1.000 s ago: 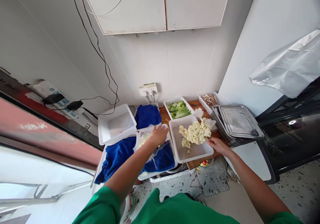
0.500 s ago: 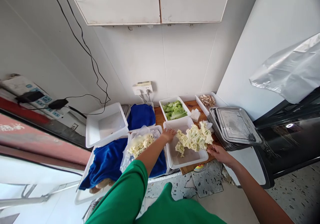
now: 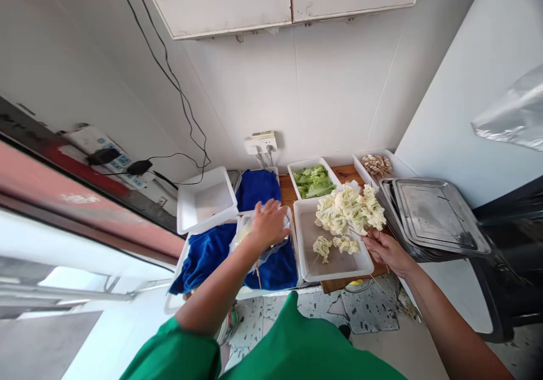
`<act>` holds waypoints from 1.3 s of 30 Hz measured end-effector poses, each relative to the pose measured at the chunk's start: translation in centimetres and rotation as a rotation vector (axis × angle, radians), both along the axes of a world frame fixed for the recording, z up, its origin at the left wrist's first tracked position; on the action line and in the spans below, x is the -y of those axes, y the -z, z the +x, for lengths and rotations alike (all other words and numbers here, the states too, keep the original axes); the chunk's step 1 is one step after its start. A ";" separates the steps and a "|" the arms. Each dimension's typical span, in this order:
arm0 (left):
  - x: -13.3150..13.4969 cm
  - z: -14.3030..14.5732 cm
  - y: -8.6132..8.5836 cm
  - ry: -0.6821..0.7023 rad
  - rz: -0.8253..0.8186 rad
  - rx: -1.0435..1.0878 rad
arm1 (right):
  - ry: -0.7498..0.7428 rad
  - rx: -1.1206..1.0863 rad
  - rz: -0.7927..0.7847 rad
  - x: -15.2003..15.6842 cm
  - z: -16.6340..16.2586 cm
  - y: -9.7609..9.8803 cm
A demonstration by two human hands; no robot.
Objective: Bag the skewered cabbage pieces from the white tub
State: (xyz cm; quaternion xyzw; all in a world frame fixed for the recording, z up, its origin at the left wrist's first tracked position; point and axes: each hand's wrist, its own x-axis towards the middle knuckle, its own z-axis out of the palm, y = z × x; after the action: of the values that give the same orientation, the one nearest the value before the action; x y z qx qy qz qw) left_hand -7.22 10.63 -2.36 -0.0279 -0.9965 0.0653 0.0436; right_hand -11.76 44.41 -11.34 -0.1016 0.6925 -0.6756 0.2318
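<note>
My right hand point(image 3: 384, 250) is closed on a bunch of thin wooden skewers loaded with pale cauliflower pieces point(image 3: 351, 209), held up over a white tray point(image 3: 305, 255). Two loose cauliflower pieces point(image 3: 337, 245) lie in that tray. My left hand point(image 3: 268, 223) reaches down into a plastic-lined white tray point(image 3: 289, 217) of cauliflower beside it, fingers curled; what they grip is hidden. One skewer point(image 3: 257, 272) pokes out below the left wrist.
Blue cloths point(image 3: 212, 249) cover trays at the left, with a bare white tray point(image 3: 206, 200) behind. A tray of green leaves point(image 3: 314, 180) and a tray of skewer ends point(image 3: 376, 165) stand at the back. Stacked metal trays point(image 3: 432, 215) sit right. Wall sockets point(image 3: 259, 141) and cables hang behind.
My left hand moved from the edge of the right white tray back into the plastic-lined tray. My right hand lifted the skewered cauliflower bunch higher, leaving two pieces in the tray.
</note>
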 end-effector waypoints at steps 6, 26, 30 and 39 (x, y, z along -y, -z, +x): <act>5.2 10.6 -1.3 -0.483 -0.007 0.119 | -0.099 -0.001 -0.131 5.8 3.1 -1.7; 12.7 2.6 0.4 -0.406 0.103 0.181 | -0.271 0.217 -0.300 17.7 8.9 -1.4; 13.5 2.4 0.1 -0.426 0.099 0.154 | -0.249 0.235 -0.275 18.8 9.8 -0.5; 13.0 1.4 -0.8 -0.396 0.154 0.121 | -0.199 0.052 -0.167 21.2 10.8 3.7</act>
State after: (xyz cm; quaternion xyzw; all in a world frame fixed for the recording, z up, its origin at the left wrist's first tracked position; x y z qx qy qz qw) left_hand -5.78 -2.36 -1.52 0.1677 -0.9854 -0.0054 -0.0281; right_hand -0.94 23.23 -15.04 -0.1710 0.6140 -0.7071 0.3063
